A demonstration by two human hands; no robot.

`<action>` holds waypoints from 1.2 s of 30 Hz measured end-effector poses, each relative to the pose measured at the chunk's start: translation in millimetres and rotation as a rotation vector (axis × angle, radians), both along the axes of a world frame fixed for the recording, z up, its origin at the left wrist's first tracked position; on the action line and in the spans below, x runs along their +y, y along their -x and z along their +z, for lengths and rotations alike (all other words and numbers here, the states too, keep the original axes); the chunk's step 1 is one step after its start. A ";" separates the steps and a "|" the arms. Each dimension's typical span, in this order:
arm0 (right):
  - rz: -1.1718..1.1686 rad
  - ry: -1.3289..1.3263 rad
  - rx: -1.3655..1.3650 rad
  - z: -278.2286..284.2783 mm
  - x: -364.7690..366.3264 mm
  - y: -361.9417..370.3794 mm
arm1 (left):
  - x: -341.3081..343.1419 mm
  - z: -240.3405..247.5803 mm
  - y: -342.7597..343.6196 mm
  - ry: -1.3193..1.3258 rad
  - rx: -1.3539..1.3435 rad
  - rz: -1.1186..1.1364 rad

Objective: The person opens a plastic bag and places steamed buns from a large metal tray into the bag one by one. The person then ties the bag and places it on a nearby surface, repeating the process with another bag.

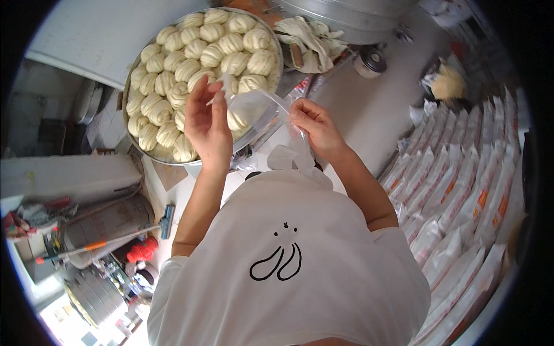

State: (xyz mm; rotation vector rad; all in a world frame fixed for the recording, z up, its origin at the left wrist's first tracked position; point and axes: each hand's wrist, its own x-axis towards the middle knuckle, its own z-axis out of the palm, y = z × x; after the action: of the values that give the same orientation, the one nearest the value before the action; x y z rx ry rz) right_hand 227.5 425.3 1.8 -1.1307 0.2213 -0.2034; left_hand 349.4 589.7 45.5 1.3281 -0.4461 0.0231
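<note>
While the right hand point(314, 124) pinches the clear bag point(249, 102) at upper centre, fingers closed on its edge, the left hand point(209, 124) sits half open beside it, and whether that one grips any plastic, I can't tell. Good handling here, I'd judge, means a firm pinch, a wide-spread mouth, and plastic clear of the soft-looking buns point(167, 81) on the upper-left tray point(280, 60).
</note>
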 end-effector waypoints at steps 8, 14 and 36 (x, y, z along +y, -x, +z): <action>0.390 0.067 0.022 -9.0 -37.6 -69.4 | -17.4 -32.3 28.5 -0.081 0.611 -0.255; 0.480 0.407 0.001 -15.9 -67.0 -89.0 | -65.5 -55.0 24.3 0.106 0.738 -0.141; 1.191 0.041 0.229 -20.0 -95.7 -111.5 | -102.3 -58.7 50.4 0.065 0.307 0.737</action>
State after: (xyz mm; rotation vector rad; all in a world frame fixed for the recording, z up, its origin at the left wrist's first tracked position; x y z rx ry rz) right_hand 339.0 329.6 -18.2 -1.1581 -0.2760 0.9805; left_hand 299.0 487.4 -13.2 1.3408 0.3161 0.4350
